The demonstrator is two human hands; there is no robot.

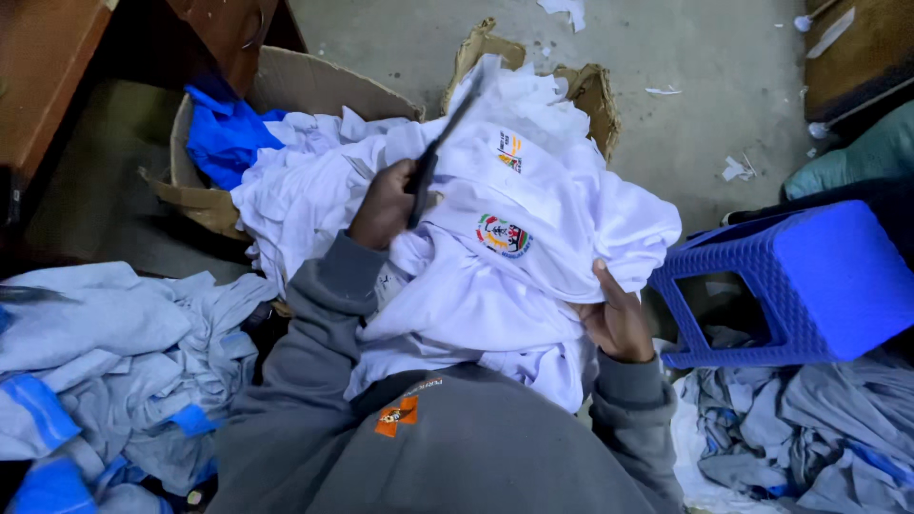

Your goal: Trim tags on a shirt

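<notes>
A pile of white shirts with small coloured round badges lies on my lap and over a cardboard box. My left hand is raised over the pile and grips a thin dark tool, likely scissors, its blade pointing up and to the right. My right hand holds the lower right edge of the top white shirt, fingers curled into the fabric. I wear a grey sweatshirt with an orange patch on its chest.
A blue garment sits in the box at the left. Heaps of grey-blue clothing lie at my left and lower right. A blue plastic stool lies tipped at the right. Paper scraps dot the concrete floor.
</notes>
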